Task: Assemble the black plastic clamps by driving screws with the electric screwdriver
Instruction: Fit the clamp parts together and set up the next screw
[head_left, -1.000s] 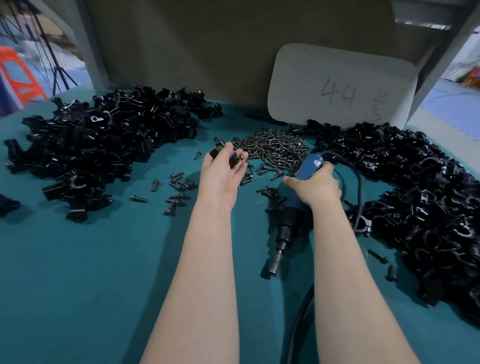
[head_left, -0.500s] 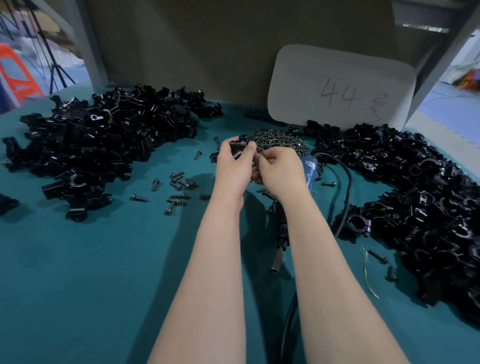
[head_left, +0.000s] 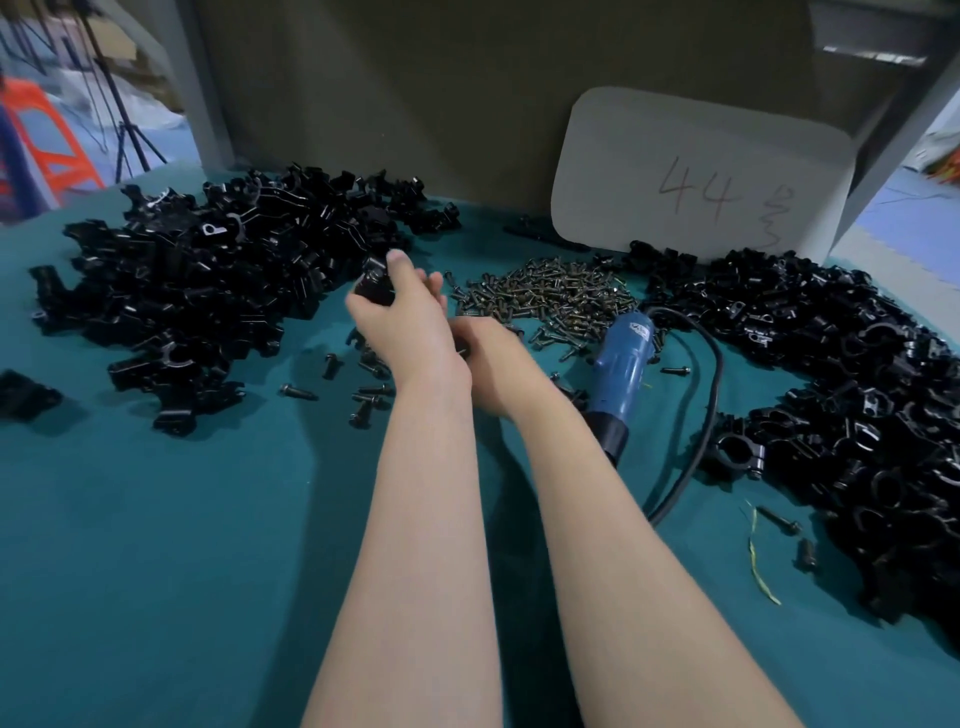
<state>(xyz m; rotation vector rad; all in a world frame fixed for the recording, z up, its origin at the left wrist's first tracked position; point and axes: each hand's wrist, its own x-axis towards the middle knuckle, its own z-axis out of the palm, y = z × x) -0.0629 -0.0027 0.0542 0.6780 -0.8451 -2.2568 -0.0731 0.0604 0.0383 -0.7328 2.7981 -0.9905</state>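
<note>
A blue electric screwdriver (head_left: 623, 364) lies on the teal table (head_left: 156, 519), its length running away from us, black nose toward us. Our outstretched left hand (head_left: 410, 322) clasps a black plastic clamp (head_left: 374, 283); the right hand (head_left: 493, 364) is half hidden, and we cannot tell its grip

- Your teal cloth-covered table (head_left: 156, 545) carries everything.
- Heap of black plastic clamp pieces (head_left: 208, 296) on your left, second black clamp heap (head_left: 857, 415) on your right.
- Pile of small dark metal screws (head_left: 550, 296) centre-back, with stray screws near it.
- Blue-bodied electric screwdriver (head_left: 621, 369) lying flat just beside the pile, its black cord (head_left: 706, 415) looped.
</note>
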